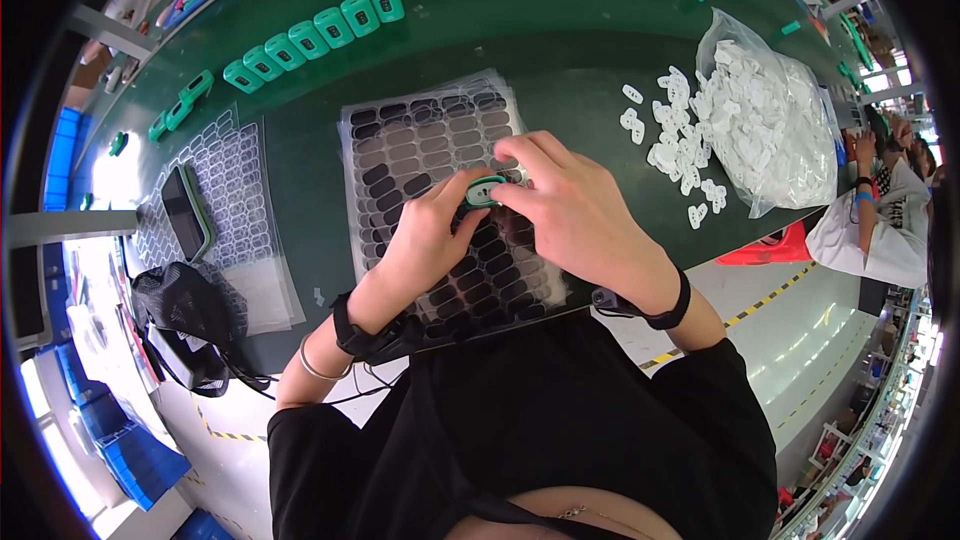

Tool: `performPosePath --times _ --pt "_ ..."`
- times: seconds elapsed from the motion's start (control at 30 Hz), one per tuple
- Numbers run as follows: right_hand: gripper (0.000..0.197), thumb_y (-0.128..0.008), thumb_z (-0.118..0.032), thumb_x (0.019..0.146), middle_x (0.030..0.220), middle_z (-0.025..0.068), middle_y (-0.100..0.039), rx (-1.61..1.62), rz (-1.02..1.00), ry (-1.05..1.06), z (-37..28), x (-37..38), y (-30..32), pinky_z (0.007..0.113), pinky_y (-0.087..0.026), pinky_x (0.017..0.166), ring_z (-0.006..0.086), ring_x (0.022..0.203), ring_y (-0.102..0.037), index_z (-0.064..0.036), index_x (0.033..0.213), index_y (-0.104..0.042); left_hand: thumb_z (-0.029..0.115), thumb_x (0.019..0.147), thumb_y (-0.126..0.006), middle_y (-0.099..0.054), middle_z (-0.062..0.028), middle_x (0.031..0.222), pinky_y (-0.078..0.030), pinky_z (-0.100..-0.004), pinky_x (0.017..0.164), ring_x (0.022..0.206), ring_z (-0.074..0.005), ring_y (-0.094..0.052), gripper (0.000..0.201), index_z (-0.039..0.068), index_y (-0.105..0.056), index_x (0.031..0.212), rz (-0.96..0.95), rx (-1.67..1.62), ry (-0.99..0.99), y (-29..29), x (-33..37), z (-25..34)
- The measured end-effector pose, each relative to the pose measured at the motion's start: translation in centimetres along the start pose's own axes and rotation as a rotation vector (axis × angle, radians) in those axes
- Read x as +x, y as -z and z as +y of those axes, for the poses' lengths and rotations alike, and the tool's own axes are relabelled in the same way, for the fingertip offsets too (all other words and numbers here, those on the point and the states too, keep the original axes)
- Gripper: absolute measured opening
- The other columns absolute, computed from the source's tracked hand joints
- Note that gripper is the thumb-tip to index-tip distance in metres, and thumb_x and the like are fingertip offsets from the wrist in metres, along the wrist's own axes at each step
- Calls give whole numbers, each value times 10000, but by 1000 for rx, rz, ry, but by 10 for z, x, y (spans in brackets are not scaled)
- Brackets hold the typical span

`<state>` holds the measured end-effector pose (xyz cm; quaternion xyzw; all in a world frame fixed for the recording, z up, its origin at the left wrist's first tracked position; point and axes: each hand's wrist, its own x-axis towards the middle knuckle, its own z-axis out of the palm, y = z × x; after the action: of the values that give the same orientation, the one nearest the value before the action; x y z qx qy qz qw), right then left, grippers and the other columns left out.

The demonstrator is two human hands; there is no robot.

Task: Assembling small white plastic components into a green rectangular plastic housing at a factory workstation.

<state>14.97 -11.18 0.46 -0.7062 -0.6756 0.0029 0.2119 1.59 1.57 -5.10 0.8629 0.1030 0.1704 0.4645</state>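
A dark phone (183, 212) lies near a black mesh bag (172, 292).

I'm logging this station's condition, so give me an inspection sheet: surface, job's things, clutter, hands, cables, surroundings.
Surface: dark green table; a sheet of dark oval pieces lies under the hands.
Job's things: green case with a white insert, held; row of green cases at far left; loose white pieces beside a clear bag of more, at right.
Clutter: phone-like device on a patterned sheet at left; black mesh pouch near it.
Hands: left hand holds the green case; right hand has its fingers at the case's edge, grip unclear.
Cables: thin dark cable near the table's near edge, left side.
Surroundings: another person at right; blue bins at lower left.
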Motion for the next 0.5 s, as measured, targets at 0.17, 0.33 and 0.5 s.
performPosePath --times 0.17,0.33,0.5 --pt "229 -612 2 641 1091 84 -532 9 84 52 5 4 -8 314 -504 669 227 947 -567 -44 860 -654 -37 762 -635 -621 -195 979 -501 -404 704 881 -405 -601 390 42 -527 1127 10 15 20 4 3 0" --pt "242 -601 -4 659 1100 94 -532 76 94 88 12 3 -13 322 -515 682 238 931 -577 -48 894 -639 -42 756 -636 -620 -200 999 -501 -404 733 910 -412 -595 387 37 -538 1121 14 60 10 9 7 0" --pt "293 -623 -2 646 1072 72 -546 186 181 108 18 5 -13 316 -518 684 227 943 -579 -88 925 -648 -44 748 -638 -611 -213 1027 -508 -403 779 946 -395 -598 394 12 -545 1126 -19 86 -23 10 12 2"
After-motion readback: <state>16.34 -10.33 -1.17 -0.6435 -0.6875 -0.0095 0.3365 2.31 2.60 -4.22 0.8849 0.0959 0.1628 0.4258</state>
